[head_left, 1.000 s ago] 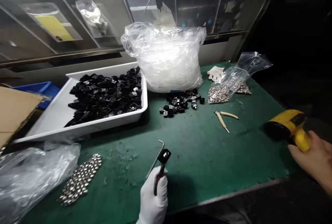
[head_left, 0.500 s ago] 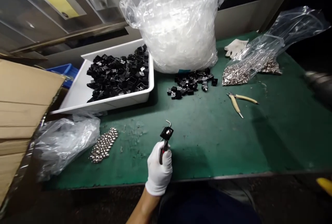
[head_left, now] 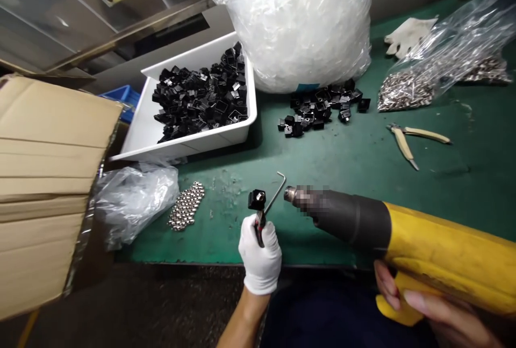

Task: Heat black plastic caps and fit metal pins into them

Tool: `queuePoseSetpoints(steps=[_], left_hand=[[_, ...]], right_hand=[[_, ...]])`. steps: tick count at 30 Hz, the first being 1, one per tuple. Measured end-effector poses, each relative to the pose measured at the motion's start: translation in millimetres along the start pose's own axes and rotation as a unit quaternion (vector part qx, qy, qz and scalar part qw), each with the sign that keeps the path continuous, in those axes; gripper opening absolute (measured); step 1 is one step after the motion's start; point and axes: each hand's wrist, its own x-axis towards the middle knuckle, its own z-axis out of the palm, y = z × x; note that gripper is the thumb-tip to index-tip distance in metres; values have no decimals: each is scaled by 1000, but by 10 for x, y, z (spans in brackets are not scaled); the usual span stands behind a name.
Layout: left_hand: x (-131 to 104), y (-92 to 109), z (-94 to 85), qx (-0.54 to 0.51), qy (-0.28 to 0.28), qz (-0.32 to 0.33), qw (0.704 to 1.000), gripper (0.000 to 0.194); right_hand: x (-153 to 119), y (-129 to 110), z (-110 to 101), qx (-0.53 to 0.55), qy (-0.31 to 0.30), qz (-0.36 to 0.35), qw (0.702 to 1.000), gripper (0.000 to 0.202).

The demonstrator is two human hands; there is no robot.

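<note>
White-gloved, my left hand (head_left: pixel 260 256) is closed round dark pliers (head_left: pixel 260 227) with a little red on them. At their tip is a black square part (head_left: pixel 257 199) with a shiny metal piece on its face. A bent metal hex key (head_left: pixel 276 194) lies just behind the pliers. My bare right hand (head_left: pixel 427 299) grips the handle of a yellow heat gun (head_left: pixel 443 246) at the lower right. The gun's metal nozzle points left, to the right of the black part and apart from it.
Behind are a white tray (head_left: pixel 189 146) of black parts, loose black parts (head_left: pixel 318 109), a large plastic bag (head_left: pixel 302 26), and bagged metal pieces (head_left: pixel 407 90). Cutters (head_left: pixel 407 141) lie right. Metal pieces (head_left: pixel 186 207), a crumpled bag (head_left: pixel 137 197) and a cardboard box (head_left: pixel 48 192) are left.
My right hand has come into view at the lower right with the heat gun. The black part has turned slightly in the pliers, and more of the hex key shows. The camera view has shifted.
</note>
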Motion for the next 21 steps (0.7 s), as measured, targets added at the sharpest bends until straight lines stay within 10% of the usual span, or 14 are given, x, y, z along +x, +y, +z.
queuePoseSetpoints(steps=[9, 21], left_hand=[[-19, -11, 48, 24, 10, 9, 1000, 15], [-7, -26, 66, 34, 23, 29, 999, 18]], right_hand=[[75, 80, -70, 202, -164, 256, 931, 33], [99, 43, -122, 240, -195, 274, 911, 25]])
